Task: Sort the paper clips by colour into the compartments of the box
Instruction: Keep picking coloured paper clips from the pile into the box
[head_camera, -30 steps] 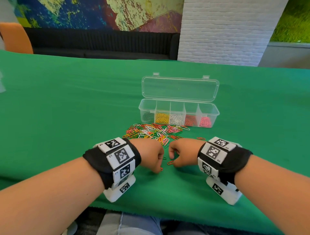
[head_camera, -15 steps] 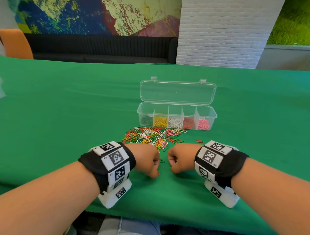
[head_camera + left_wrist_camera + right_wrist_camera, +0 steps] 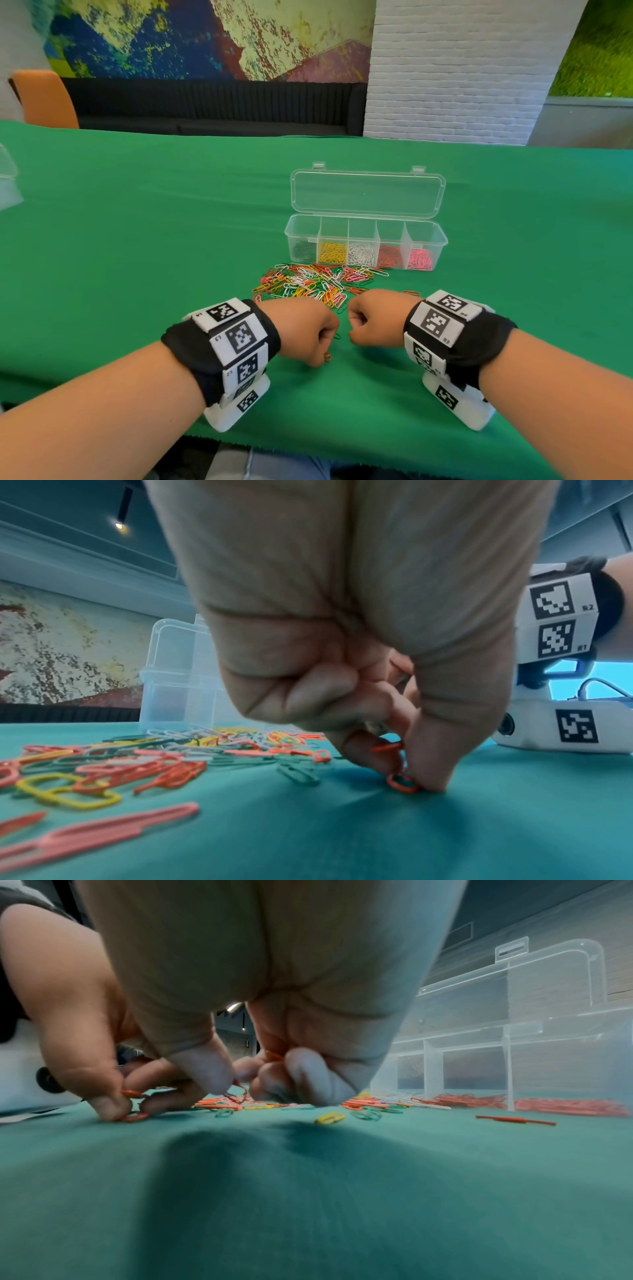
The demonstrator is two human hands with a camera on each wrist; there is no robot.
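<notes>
A clear box (image 3: 442, 237) stands open on the green cloth, its compartments holding green, yellow, white, red and pink clips from left to right. A mixed pile of paper clips (image 3: 318, 281) lies in front of it. Both hands are fisted side by side just in front of the pile. My left hand (image 3: 320, 353) pinches red clips (image 3: 399, 767) between thumb and finger, their lower end touching the cloth. My right hand (image 3: 356, 334) has its fingers curled around red clips (image 3: 236, 1093), one of which dangles below the thumb.
A single red clip (image 3: 411, 293) lies apart to the right of the pile. The box lid (image 3: 368, 193) stands upright behind the compartments. Another clear container (image 3: 7, 185) sits at the far left edge. The table's front edge (image 3: 308, 448) runs just below my wrists.
The red clip that lay on the cloth between my hands a second ago is gone from there. The hands have stayed close together, almost still.
</notes>
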